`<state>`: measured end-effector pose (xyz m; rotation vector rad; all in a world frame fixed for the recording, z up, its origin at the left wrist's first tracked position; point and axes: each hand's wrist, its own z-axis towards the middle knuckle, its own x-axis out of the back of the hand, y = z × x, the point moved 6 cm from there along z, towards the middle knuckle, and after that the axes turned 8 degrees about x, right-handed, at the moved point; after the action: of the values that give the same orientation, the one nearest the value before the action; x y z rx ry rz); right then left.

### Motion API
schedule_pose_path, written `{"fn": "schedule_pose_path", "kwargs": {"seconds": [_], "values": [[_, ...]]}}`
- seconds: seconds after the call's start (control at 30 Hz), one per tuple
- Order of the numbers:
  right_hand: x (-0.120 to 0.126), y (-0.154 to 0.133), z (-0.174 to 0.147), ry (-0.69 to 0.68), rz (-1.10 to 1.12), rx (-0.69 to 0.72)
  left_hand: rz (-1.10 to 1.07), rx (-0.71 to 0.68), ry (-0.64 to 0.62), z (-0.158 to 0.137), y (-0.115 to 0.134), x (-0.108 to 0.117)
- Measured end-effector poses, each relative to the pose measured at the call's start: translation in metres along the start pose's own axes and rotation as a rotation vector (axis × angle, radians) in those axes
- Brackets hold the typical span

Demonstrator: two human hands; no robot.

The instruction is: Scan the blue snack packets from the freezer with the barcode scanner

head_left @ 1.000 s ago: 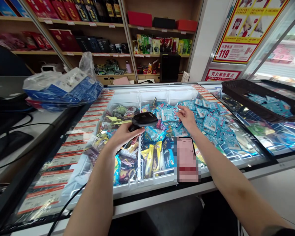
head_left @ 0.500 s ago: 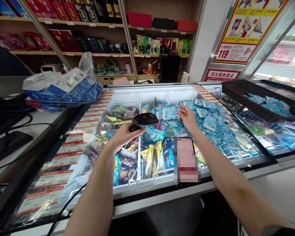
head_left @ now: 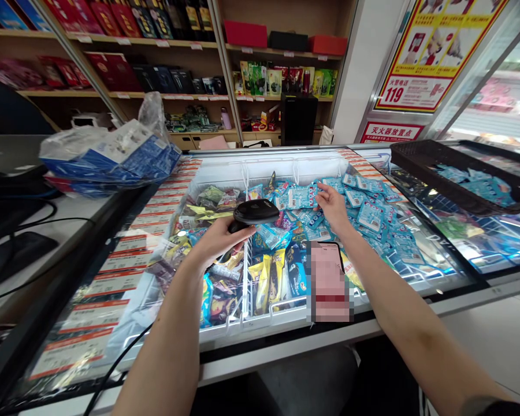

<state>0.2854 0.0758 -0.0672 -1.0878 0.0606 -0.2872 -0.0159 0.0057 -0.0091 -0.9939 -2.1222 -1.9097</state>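
Note:
My left hand [head_left: 220,238] is closed around the handle of a black barcode scanner [head_left: 255,211], whose head points right over the freezer's glass top. Between the fingers and thumb of my right hand [head_left: 331,204] is the right end of a small blue packet [head_left: 302,197], its white label facing up. Many similar blue packets [head_left: 371,216] lie loosely piled on the glass beside and beyond that hand. A phone [head_left: 329,283] with a pink screen, partly blurred out, rests near the front edge, left of my right forearm.
Wrapped ice creams [head_left: 268,280] show through the glass in wire baskets. A dark basket [head_left: 463,173] with more blue packets stands at right. Plastic-wrapped blue and white packs [head_left: 112,153] sit at left, near cables. Stocked shelves [head_left: 156,43] line the back.
My right hand and the blue packet in it have shifted very slightly to the right. The scanner in my left hand stays in nearly the same spot.

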Motion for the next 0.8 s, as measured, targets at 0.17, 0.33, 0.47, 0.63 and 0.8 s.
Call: {"fn": "schedule_pose_path", "kwargs": {"seconds": [0.17,0.33,0.47,0.63,0.8], "values": [[-0.0019,0.0013,-0.0003,-0.017,-0.032,-0.007,0.003,0.001,-0.003,0.0005,-0.0013,-0.0005],[-0.0022,0.0029,0.0002,-0.023,-0.036,0.009,0.009,-0.004,-0.002,0.0015,-0.0031,-0.0003],[-0.002,0.0053,0.0011,-0.026,-0.051,0.002,0.005,-0.009,-0.015,0.0029,-0.0036,-0.0011],[-0.0003,0.0034,0.0012,-0.016,-0.052,0.022,-0.019,0.005,-0.007,0.0032,-0.0046,-0.0032],[0.0067,0.0015,0.0011,0.053,-0.087,0.0,0.137,0.026,0.141,0.0066,-0.007,0.0018]]}}
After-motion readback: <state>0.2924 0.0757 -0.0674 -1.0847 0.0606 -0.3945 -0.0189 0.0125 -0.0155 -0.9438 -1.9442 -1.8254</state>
